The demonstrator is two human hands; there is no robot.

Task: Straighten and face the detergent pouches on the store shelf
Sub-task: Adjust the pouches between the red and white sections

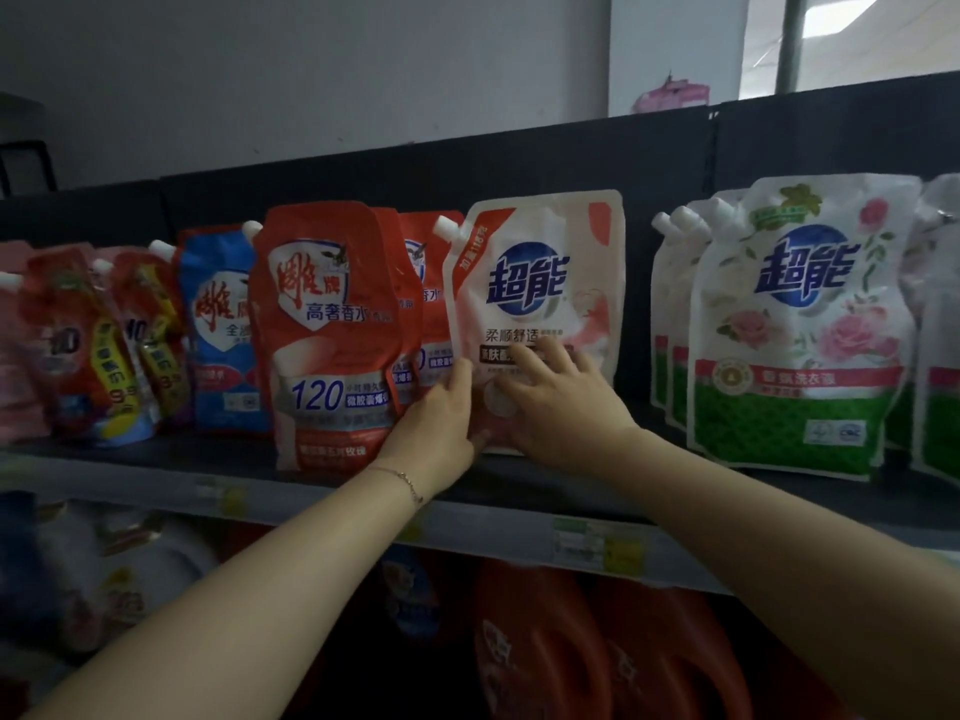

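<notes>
Pink and white, the detergent pouch point(540, 272) stands upright on the shelf point(675, 480) between your two hands, with its printed face turned to you. Your left hand point(439, 413) holds its lower left edge: the thumb lies on the front near the bottom corner, and the other fingers go up along the edge, partly hidden. Your right hand point(561, 402) rests flat on the lower front with fingers straight and spread, and it covers part of the print there. Just left of your left hand stands a red pouch point(327, 314), which hides most of another red one behind it. Well to the right of your right hand is a green-and-white pouch point(800, 324) with roses; those behind it show only caps and edges. Below your arms, the orange bottles point(535, 641) and price labels point(587, 543) are too blurred to read.
</notes>
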